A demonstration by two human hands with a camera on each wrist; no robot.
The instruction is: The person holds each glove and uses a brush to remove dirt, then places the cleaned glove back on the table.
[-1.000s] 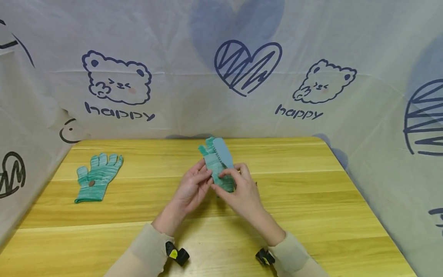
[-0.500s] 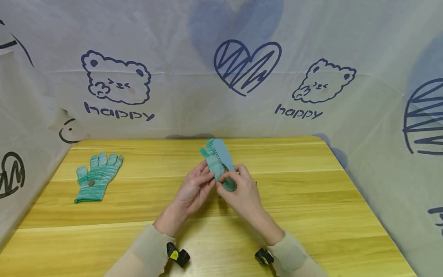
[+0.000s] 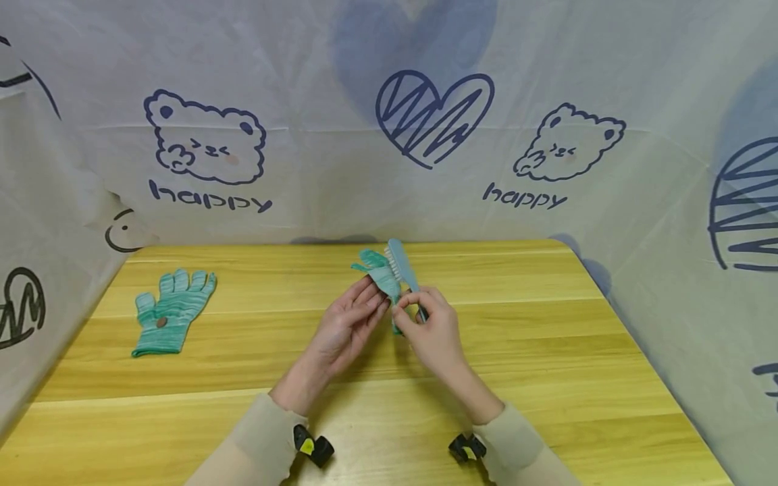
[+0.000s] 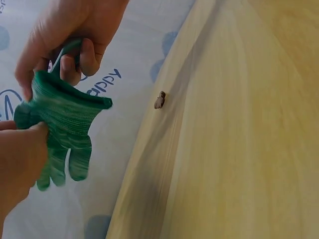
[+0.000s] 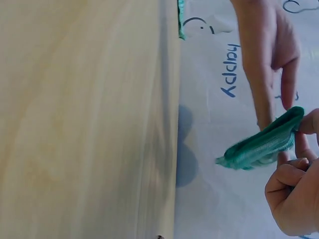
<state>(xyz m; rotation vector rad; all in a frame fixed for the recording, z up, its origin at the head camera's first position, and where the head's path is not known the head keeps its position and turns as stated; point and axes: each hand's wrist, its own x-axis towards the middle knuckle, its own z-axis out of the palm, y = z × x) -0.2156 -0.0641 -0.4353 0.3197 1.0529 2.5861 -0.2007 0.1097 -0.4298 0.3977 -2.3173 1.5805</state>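
My left hand (image 3: pixel 349 324) pinches the side of a mottled green knit glove (image 3: pixel 381 273), held up off the table with its fingers pointing away. The glove's open cuff (image 4: pixel 70 89) shows in the left wrist view. My right hand (image 3: pixel 434 331) grips the handle of a light blue brush (image 3: pixel 401 263) with white bristles, while its thumb and index finger pinch the glove's cuff edge. The bristles face the glove; whether they touch it I cannot tell. In the right wrist view the glove (image 5: pixel 269 144) hangs between both hands, seen nearly edge-on.
A second green glove (image 3: pixel 176 304) lies flat at the table's left, with a round brown spot or disc (image 3: pixel 161 322) on it. A small brown object (image 4: pixel 159 99) sits on the wooden table (image 3: pixel 243 425). A printed white cloth (image 3: pixel 340 175) hangs behind the table.
The brush has turned from back-side up to edge-on, its bristles now showing, and shifted slightly right. The glove has tilted and narrowed in view as my right hand moved a little right.
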